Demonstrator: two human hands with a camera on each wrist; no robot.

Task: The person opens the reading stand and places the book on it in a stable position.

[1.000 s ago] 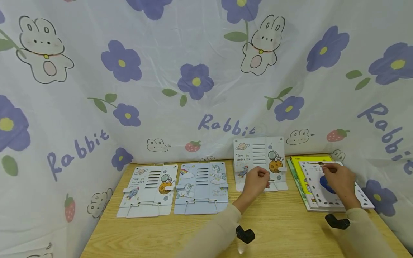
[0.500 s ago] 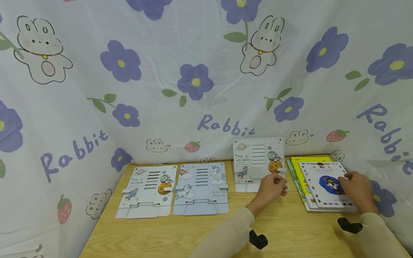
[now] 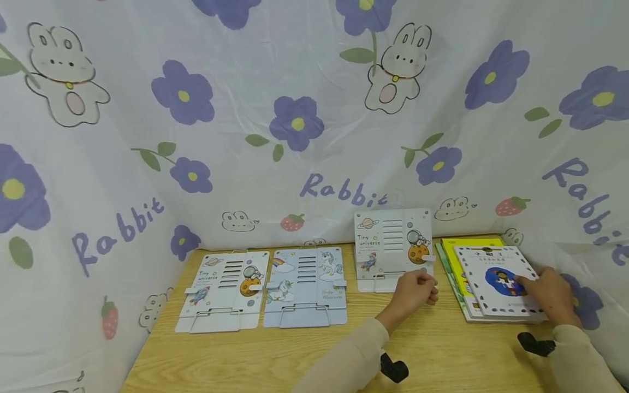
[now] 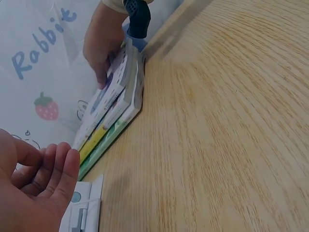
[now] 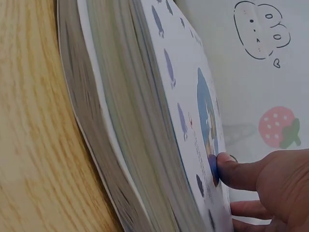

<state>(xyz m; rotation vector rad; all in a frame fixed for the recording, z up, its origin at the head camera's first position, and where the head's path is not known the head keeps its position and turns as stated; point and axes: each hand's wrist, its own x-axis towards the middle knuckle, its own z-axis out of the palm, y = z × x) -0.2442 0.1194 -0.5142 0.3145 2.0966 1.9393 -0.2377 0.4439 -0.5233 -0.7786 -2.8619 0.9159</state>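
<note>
In the head view a white book [image 3: 498,281] with a blue picture lies on top of a small stack at the right. My right hand [image 3: 552,295] grips its right edge, the thumb [image 5: 236,170] pressed on the cover and the other fingers along the far side, partly hidden. Under it show a yellow book [image 3: 457,267] and a green book [image 3: 444,262]. My left hand [image 3: 414,292] hangs with loosely curled fingers and holds nothing. Behind that hand a white "Tiny universe" book stand [image 3: 388,245] leans up, its lower right corner covered by the hand.
To the left, another "Tiny universe" book stand [image 3: 216,295] and a unicorn book stand [image 3: 307,284] lie side by side on the wooden table [image 3: 236,360]. A printed cloth [image 3: 236,180] hangs behind and at both sides.
My right hand has gone from the white book's top edge to its right edge. The book's lower right corner reaches less far right. My left hand has shifted right and slightly down, away from the stand's middle.
</note>
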